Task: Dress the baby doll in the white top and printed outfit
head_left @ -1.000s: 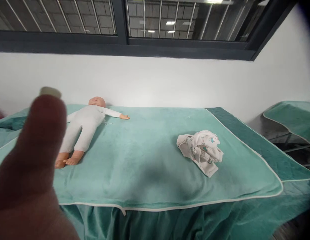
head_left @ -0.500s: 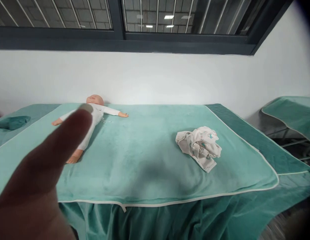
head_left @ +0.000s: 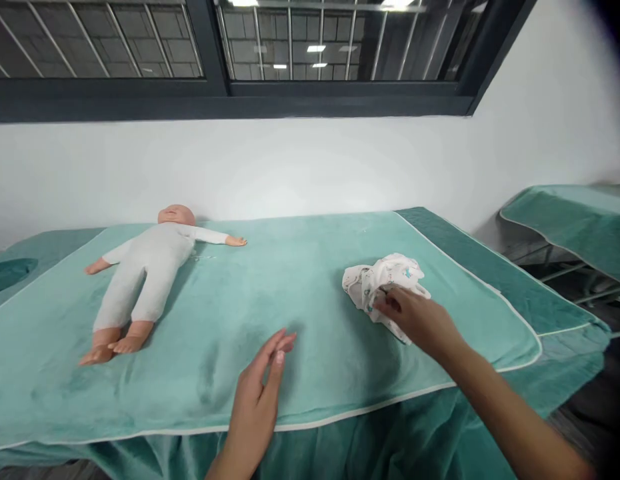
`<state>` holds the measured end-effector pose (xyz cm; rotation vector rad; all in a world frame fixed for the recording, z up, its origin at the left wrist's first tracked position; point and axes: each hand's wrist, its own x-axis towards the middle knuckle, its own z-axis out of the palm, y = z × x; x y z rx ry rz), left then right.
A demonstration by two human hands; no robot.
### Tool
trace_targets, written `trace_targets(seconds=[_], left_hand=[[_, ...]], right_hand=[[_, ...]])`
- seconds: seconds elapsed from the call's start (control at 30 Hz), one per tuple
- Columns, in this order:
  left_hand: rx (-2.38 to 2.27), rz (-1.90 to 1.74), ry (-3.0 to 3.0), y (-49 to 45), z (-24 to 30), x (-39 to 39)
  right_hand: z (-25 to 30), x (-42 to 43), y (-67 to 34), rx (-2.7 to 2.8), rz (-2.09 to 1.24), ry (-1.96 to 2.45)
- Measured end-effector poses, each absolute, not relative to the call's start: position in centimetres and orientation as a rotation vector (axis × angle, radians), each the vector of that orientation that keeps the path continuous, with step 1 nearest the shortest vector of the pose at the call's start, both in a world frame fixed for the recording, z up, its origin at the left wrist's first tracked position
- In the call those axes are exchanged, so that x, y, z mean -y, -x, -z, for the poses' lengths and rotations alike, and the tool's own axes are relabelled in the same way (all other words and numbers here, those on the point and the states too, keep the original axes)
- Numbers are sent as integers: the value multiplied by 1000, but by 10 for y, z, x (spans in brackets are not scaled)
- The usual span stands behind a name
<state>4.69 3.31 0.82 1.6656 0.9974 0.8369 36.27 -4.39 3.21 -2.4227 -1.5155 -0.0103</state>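
A crumpled white baby garment [head_left: 385, 272] with a small print lies on the right part of the pale green blanket [head_left: 290, 287]. My right hand [head_left: 415, 317] reaches onto it from the front right, fingers closed on a fold of the fabric. Over the blanket's front part, my left hand [head_left: 263, 383] holds nothing, its thumb and fingers extended and slightly apart. On the left a baby doll [head_left: 150, 260] in a white bodysuit lies on its back, arms spread and head toward the wall; neither hand touches it.
A darker green cover [head_left: 460, 260] hangs beneath the blanket over the table's edges. Behind stands a white wall [head_left: 290, 167] under a dark-framed window [head_left: 270, 107]. Another green-covered stand [head_left: 575, 220] is at the right, and a dark green cloth [head_left: 13, 272] lies far left.
The blurred hand close to the camera at left is gone from there. Both my hands now appear over the blanket, the right one gripping the garment. The view has shifted slightly.
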Motion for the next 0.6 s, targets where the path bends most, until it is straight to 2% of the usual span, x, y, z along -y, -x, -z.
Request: trace_targets(seconds=[0.1,0.17,0.4,0.5,0.6], left_hand=[[-958,-734,-1705,-63,20,-36],[-889,-723,-1719,-78,26,-36],[-535,-743,-1348,-149,16,-53],[-502,-920,-1109,-162,20,-63],[-558,-1005,-949,-157,31,-67]], right_hand=[[9,44,-358,1377,77,2312],[17,38,-352,1313,64,2135],[-41,-7,-304,972,-618,1334],[-53,-12,-272,1192,-807,1205],[-44,-5,-251,1468,-851,1184]])
